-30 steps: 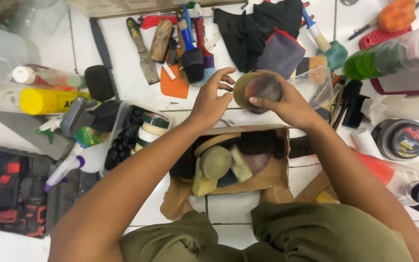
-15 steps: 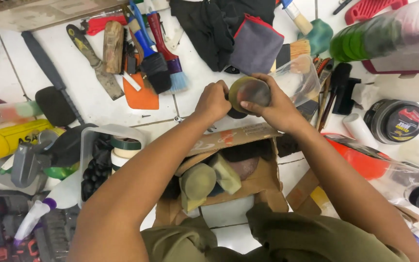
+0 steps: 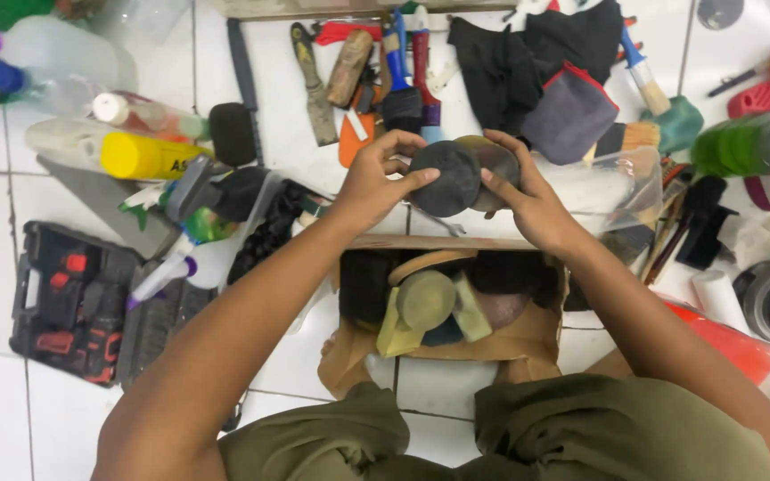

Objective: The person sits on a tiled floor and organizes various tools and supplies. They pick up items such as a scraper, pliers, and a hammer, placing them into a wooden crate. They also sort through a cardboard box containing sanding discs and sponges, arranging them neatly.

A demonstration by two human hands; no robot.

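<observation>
Both my hands hold round foam pads above an open cardboard box [image 3: 528, 343]. My left hand [image 3: 372, 183] grips a dark grey round pad [image 3: 443, 178] by its edge. My right hand [image 3: 532, 200] holds a brownish round pad [image 3: 496, 160] that sits partly behind the dark one. The two pads overlap and touch. Inside the box lie several more pads, among them an olive round pad [image 3: 425, 298] and black ones.
White tiled floor all around. Brushes and a scraper [image 3: 314, 85] lie beyond the hands, next to black cloths [image 3: 510, 62]. A yellow bottle [image 3: 140, 153] and a spray bottle [image 3: 167, 272] are at left, with a black tool case [image 3: 69, 303]. Tins and an orange bottle at right.
The pads came apart in my hands: the dark grey pad now faces up in my left hand, beside the brownish one. The view has shifted slightly.
</observation>
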